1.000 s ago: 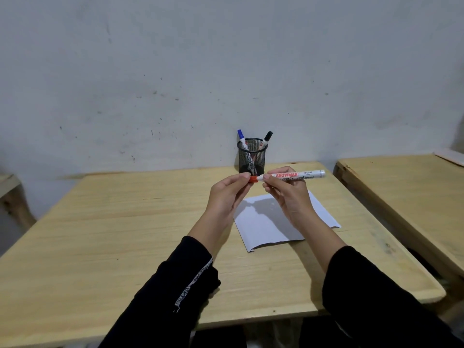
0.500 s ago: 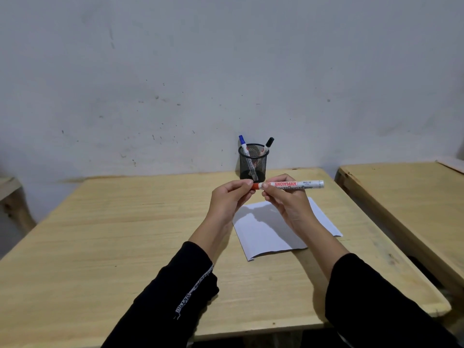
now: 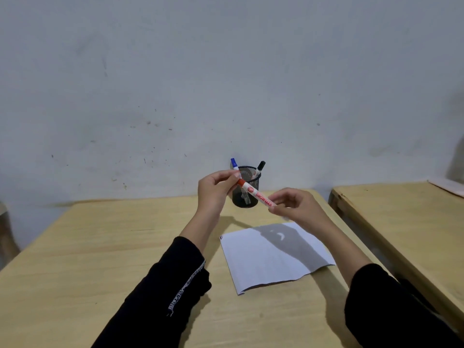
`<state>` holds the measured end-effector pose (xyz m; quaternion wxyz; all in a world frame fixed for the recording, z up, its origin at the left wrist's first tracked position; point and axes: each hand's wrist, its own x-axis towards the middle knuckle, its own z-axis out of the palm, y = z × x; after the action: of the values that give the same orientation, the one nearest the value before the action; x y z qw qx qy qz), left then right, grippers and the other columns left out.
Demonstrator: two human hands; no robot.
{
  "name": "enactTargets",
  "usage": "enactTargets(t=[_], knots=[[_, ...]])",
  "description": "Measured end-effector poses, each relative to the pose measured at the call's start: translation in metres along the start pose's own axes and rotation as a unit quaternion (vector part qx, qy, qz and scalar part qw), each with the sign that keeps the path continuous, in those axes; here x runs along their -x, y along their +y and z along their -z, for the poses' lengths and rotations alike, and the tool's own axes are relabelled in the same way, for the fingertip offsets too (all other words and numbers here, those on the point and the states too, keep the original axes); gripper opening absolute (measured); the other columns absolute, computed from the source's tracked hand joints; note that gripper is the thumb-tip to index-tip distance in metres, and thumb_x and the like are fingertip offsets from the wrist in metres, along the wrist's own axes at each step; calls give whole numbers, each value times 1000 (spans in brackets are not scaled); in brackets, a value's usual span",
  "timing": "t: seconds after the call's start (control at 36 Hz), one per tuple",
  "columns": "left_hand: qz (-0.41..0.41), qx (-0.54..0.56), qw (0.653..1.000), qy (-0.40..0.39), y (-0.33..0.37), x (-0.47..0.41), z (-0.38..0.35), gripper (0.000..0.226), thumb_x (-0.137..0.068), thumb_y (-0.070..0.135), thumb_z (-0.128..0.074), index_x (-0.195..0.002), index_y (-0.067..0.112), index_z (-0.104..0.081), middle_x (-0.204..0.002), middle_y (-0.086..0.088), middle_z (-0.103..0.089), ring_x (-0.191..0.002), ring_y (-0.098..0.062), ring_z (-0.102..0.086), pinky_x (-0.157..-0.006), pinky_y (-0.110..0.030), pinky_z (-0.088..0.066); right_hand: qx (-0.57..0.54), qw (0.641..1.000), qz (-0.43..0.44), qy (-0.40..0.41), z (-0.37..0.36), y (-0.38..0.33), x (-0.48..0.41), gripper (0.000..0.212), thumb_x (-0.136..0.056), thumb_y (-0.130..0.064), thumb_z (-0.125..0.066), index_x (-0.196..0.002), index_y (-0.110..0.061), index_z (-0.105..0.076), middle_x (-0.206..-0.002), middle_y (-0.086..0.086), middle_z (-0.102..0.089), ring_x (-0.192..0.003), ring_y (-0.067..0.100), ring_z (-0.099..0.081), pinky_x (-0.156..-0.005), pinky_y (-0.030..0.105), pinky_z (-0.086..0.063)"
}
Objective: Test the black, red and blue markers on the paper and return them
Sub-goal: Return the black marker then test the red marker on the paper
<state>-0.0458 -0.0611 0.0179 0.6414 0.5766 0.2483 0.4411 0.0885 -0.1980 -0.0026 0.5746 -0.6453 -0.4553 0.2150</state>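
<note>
Here both hands are raised above the wooden table (image 3: 100, 247), meeting in front of the black mesh pen cup (image 3: 247, 197) that stands near the table's far edge by the wall (image 3: 226, 71). The left hand (image 3: 216, 189) is lifted with its wrist bent, back of the hand toward the camera, thumb and forefinger pinching the red cap end of the red marker (image 3: 256, 193). The right hand (image 3: 298, 208) sits lower and to the right, fingers curled around the white barrel at its other end, so it too grasps the marker. Between the two grips the marker slants down from upper left to lower right, its red lettering facing up; whether the cap is seated or coming loose cannot be told.

Both forearms are bare from the wrist and come out of black sleeves (image 3: 175, 285); the left sleeve shows a pale stitched seam along its cuff. The left forearm rises steeply from the lower middle of the view, while the right forearm reaches in from the lower right corner at a flatter angle.

In the cup, the blue marker (image 3: 234, 164) leans to the left and the black marker (image 3: 258, 168) leans to the right, caps up. The white paper (image 3: 263, 262) lies flat on the table below the hands, with their shadow across its upper right part. A second wooden table (image 3: 414, 222) stands just beside, to the right.
</note>
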Motion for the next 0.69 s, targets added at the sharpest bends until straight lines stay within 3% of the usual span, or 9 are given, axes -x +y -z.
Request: enactTargets(t=[0.08, 0.14, 0.22, 0.31, 0.39, 0.44, 0.53, 0.64, 0.69], knots=[[-15, -29, 999, -8, 5, -6, -11, 6, -80, 9, -70, -83, 12, -74, -98, -19, -71, -96, -29, -68, -92, -33, -53, 86, 996, 3, -16, 0, -3, -9, 26, -72, 1, -72, -84, -21, -69, -80, 2, -66, -72, 14, -62, -70, 20, -52], [-27, -47, 998, -21, 7, -11, -17, 7, -79, 11, -72, -80, 17, -75, -88, -10, -74, -96, -28, -69, -93, -35, -52, 129, 991, 7, -28, -3, -4, -14, 28, -72, -1, -72, -86, -24, -66, -81, -1, -64, -71, 13, -62, -69, 21, -51], [-42, -62, 996, -51, 9, -18, -25, 7, -79, 9, -71, -81, 15, -73, -65, 10, -73, -71, -6, -70, -80, -22, -54, 141, 989, 12, -43, -9, -3, -22, 29, -72, -2, -71, -85, -28, -62, -81, -5, -62, -68, 14, -60, -69, 23, -50], [-61, -74, 993, -63, 9, -27, -28, 8, -81, 7, -70, -89, 8, -72, -68, 6, -71, -61, 1, -67, -62, -11, -50, 135, 990, 13, -43, -12, 0, -33, 30, -72, -2, -69, -80, -29, -59, -78, -7, -60, -64, 14, -58, -68, 22, -49], [-74, -104, 990, -61, 6, -37, -26, 10, -82, 15, -70, -91, 10, -72, -79, -1, -72, -71, -3, -67, -72, -18, -52, 140, 989, 13, -37, -11, 4, -44, 26, -74, -2, -67, -78, -25, -57, -79, -5, -59, -63, 13, -58, -66, 21, -47], [-74, -128, 988, -50, 0, -46, -22, 13, -81, 23, -71, -90, 14, -72, -86, -1, -72, -81, -10, -66, -84, -27, -52, 141, 990, 21, -12, -8, 6, -53, 24, -75, -1, -65, -77, -22, -53, -81, -2, -59, -63, 15, -59, -62, 18, -45], [-88, -186, 978, -21, -13, -58, -13, 19, -81, 23, -71, -94, 9, -72, -91, -1, -71, -86, -12, -65, -84, -23, -50, 115, 990, 43, 63, -4, 10, -69, 26, -76, -1, -67, -82, -20, -50, -80, -1, -60, -64, 13, -60, -59, 12, -45], [-83, -293, 952, -17, -38, -67, -1, 23, -79, 21, -73, -100, 12, -65, -85, 10, -59, -93, -15, -58, -87, -25, -46, 13, 986, 70, 148, -1, 11, -89, 31, -78, -1, -68, -82, -25, -48, -84, 3, -63, -77, 14, -63, -69, 14, -50], [-56, -332, 941, -18, -55, -73, 3, 36, -75, 25, -76, -104, 10, -61, -92, 4, -54, -96, -20, -54, -91, -33, -45, -27, 983, 76, 164, 0, 13, -98, 31, -80, -4, -67, -85, -27, -48, -89, 5, -65, -81, 15, -65, -74, 17, -50]])
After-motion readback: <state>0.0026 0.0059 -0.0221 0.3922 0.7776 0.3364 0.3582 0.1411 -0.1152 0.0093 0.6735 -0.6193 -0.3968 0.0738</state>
